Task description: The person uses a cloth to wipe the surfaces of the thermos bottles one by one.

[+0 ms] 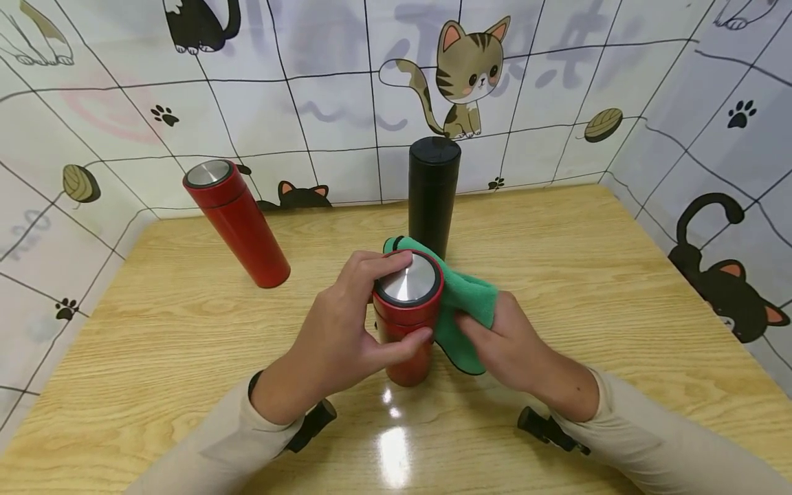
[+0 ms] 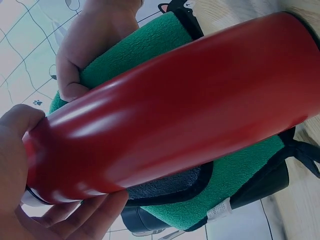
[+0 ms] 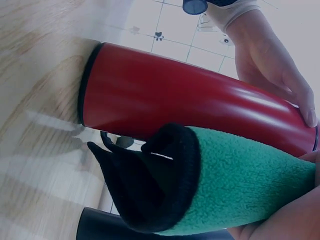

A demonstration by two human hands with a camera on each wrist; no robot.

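A red thermos flask (image 1: pixel 405 337) with a silver-topped lid (image 1: pixel 408 282) stands upright on the wooden table, nearest the person. Round its upper end, just at the lid, my left hand (image 1: pixel 337 333) grips it with thumb and fingers. My right hand (image 1: pixel 510 347) holds a green cloth (image 1: pixel 464 295) with dark edging against the flask's right and far side. In the left wrist view the cloth (image 2: pixel 135 55) lies behind the flask (image 2: pixel 175 105). From the right wrist, the cloth (image 3: pixel 245 175) appears folded over, its dark underside showing.
Another red flask (image 1: pixel 238 227) stands at the left of the table (image 1: pixel 155 330). Behind the cloth stands a black flask (image 1: pixel 433 196), its lower part hidden. A cat-patterned sheet (image 1: pixel 334 103) rises along the back and both sides.
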